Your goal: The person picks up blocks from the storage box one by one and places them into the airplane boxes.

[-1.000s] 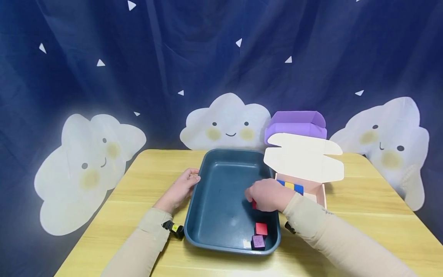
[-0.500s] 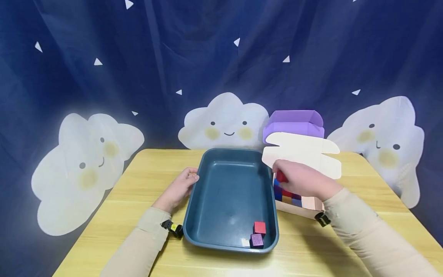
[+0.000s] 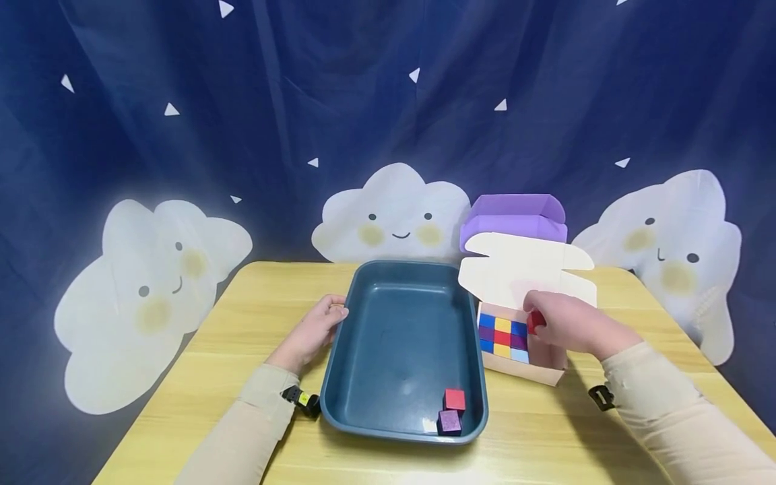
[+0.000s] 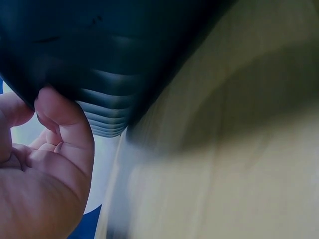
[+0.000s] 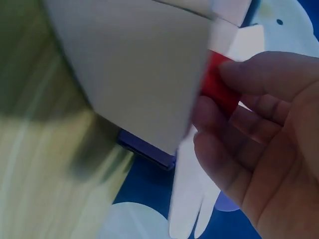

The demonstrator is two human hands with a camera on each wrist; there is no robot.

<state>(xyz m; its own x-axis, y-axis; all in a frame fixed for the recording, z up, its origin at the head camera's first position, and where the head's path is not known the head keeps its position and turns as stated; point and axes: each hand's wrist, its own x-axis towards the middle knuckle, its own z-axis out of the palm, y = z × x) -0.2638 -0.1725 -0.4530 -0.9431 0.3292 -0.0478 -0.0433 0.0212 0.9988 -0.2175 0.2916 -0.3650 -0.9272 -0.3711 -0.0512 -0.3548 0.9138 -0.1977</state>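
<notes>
My right hand (image 3: 572,322) pinches a red cube (image 3: 534,321) between thumb and fingers, at the right part of a pale pink cardboard box (image 3: 515,368). To the left of that cube, a block of blue, yellow, red and purple cubes (image 3: 502,339) fills the box's left part. The right wrist view shows the held cube (image 5: 222,82) just past the box's side wall (image 5: 144,74). My left hand (image 3: 313,331) holds the left rim of a dark teal tray (image 3: 394,337), thumb against its outer wall (image 4: 114,59). Inside, at the tray's near right corner, lie a red cube (image 3: 455,399) and a purple cube (image 3: 449,422).
Behind the box's raised white lid (image 3: 521,269) stands an opened purple box (image 3: 515,225). Everything rests on a wooden table (image 3: 285,283). A dark blue curtain (image 3: 273,121) with cloud faces hangs beyond the far edge.
My right hand has moved from inside the tray, carrying the red cube rightward to the pink box's right part. My left hand has stayed at the tray's rim.
</notes>
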